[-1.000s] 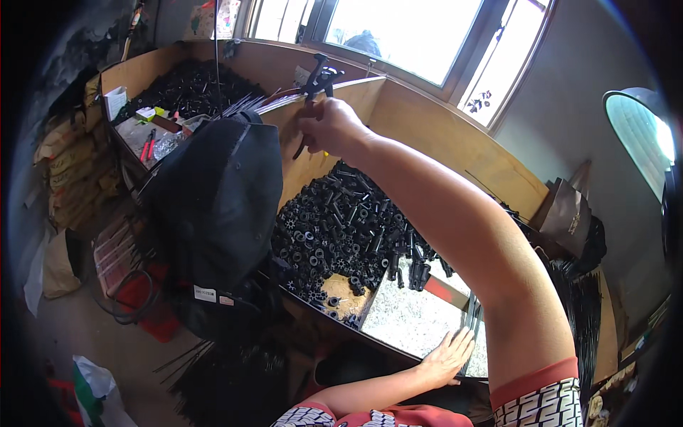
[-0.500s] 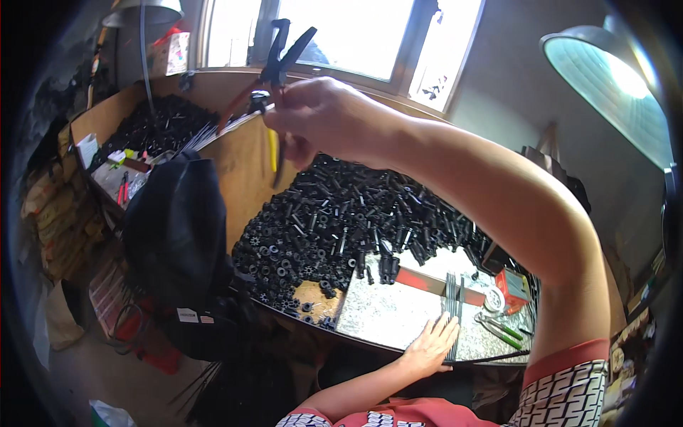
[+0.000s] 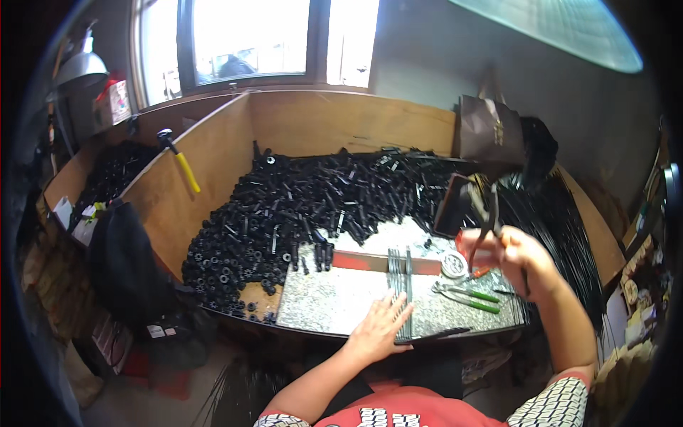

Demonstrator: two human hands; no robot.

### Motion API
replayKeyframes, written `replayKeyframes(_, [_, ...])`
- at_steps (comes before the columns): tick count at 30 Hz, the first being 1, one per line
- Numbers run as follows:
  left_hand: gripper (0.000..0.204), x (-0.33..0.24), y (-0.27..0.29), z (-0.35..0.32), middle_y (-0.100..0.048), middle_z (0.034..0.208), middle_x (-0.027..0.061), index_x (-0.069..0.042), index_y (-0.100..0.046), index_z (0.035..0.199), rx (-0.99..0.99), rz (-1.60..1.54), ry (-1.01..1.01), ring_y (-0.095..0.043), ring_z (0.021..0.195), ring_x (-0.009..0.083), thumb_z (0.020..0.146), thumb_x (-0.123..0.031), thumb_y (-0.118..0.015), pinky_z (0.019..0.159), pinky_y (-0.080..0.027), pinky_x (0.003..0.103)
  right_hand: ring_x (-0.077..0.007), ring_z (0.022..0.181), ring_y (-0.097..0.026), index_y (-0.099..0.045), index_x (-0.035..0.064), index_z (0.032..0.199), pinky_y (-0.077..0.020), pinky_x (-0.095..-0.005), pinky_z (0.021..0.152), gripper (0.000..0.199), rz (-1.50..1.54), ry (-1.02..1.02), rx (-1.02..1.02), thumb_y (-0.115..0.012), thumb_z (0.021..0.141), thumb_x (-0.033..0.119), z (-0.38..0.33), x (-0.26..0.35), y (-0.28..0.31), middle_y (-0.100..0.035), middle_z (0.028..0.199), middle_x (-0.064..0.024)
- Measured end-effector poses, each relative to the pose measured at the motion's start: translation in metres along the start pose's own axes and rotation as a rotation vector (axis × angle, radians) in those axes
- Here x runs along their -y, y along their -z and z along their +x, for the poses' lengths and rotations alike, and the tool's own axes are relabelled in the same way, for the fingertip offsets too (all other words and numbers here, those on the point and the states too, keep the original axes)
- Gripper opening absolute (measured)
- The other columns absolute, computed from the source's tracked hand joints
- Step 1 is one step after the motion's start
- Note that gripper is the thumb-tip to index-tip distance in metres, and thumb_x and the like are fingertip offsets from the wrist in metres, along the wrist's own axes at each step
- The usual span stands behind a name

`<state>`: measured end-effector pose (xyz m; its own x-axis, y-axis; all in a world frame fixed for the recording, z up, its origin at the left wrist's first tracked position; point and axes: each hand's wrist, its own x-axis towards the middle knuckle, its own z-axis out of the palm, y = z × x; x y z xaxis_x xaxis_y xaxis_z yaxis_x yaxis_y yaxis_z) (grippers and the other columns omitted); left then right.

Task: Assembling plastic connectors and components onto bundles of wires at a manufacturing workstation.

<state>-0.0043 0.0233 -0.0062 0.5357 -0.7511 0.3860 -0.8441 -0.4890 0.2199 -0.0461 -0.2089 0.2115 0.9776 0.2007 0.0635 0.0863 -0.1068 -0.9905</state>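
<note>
Far L, at 9 o'clock: a dark jacket [image 3: 126, 267] hangs off the wooden divider [image 3: 188, 203], and a hammer w/ yellow handle [image 3: 179, 159] leans against the board above it. Inside the bin, a big heap of black plastic tubes and caps [image 3: 284, 213] fills the L and back, spilling toward 7 o'clock.

Centre now: the speckled grey surface [image 3: 327, 299] sits in front of the heap. Left hand [image 3: 379, 329] lies flat, fingers spread, palm down, gripping nothing; its fingertips touch the near ends of a small row of thin dark rods [image 3: 400, 274] laid side by side, running toward 12 o'clock. A red strip [image 3: 370, 261] crosses behind them.

R of centre: a small round metal tin [image 3: 453, 264], then green-handled pliers [image 3: 466, 292] lying on the surface near 4 o'clock. Right hand [image 3: 506, 255] is up off the surface, closed round a dark plier-like tool [image 3: 486, 213], nose pointing up; blurred, so exact type unclear. Behind it a large fan of long black rods [image 3: 562, 228] sweeps along the R edge, w/ a brown bag [image 3: 489, 132] at 1 o'clock.

Progress, as I judge it: only a handful of rods lined up, the heap and the rod bundle look barely dented, so most of the work seems left.
</note>
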Motion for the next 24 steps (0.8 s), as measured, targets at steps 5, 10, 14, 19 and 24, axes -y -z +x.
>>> replayKeyframes(5, [0.09, -0.001, 0.002, 0.002, -0.038, 0.144, 0.019, -0.007, -0.038, 0.141, 0.024, 0.027, 0.021, -0.033, 0.134, 0.0392, 0.074, -0.057, -0.07, 0.109, -0.03, 0.051, -0.0404, 0.102, -0.062, -0.047, -0.0042, 0.115, -0.045, -0.0516, 0.098, 0.042, 0.539, -0.28, 0.022, -0.053, 0.091, 0.029, -0.077, -0.086, 0.001, -0.058, 0.098, -0.0143])
replayKeyframes(10, [0.086, -0.007, 0.01, 0.01, -0.037, 0.146, 0.0172, -0.009, -0.038, 0.143, 0.1, -0.01, 0.044, -0.031, 0.137, 0.039, 0.069, -0.03, -0.078, 0.111, -0.03, 0.05, -0.0237, 0.078, -0.063, -0.048, -0.0012, 0.104, -0.0551, -0.0387, 0.068, 0.025, 0.73, -0.495, -0.044, -0.042, 0.097, 0.022, -0.12, -0.166, 0.009, -0.058, 0.094, -0.0136])
replayKeyframes(14, [0.081, -0.006, 0.006, 0.01, -0.037, 0.146, 0.0171, -0.009, -0.038, 0.143, 0.099, 0.041, 0.047, -0.032, 0.137, 0.039, 0.07, -0.017, -0.073, 0.111, -0.03, 0.05, -0.016, 0.069, -0.057, -0.049, 0.0013, 0.102, -0.0499, -0.0295, 0.061, 0.025, 0.542, -0.658, -0.028, -0.039, 0.1, 0.025, -0.127, -0.199, 0.009, -0.059, 0.087, -0.01])
replayKeyframes(19, [0.083, -0.002, -0.001, 0.009, -0.044, 0.139, 0.021, -0.005, -0.05, 0.133, 0.015, 0.11, -0.019, -0.038, 0.131, 0.0426, 0.075, -0.062, -0.064, 0.104, -0.036, 0.052, -0.0127, 0.069, -0.054, -0.047, 0.0044, 0.095, -0.0478, -0.025, 0.061, 0.033, 0.514, -0.638, -0.268, -0.033, 0.104, 0.033, -0.124, -0.197, -0.008, -0.062, 0.092, -0.0127])
replayKeyframes(24, [0.085, -0.002, -0.005, 0.009, -0.045, 0.139, 0.0204, -0.005, -0.049, 0.134, 0.012, 0.13, -0.025, -0.039, 0.13, 0.0421, 0.073, -0.063, -0.065, 0.103, -0.038, 0.052, -0.0135, 0.067, -0.055, -0.05, 0.0049, 0.101, -0.049, -0.0261, 0.062, 0.031, 0.713, -0.679, -0.32, -0.038, 0.103, 0.033, -0.126, -0.198, -0.01, -0.064, 0.098, -0.0146])
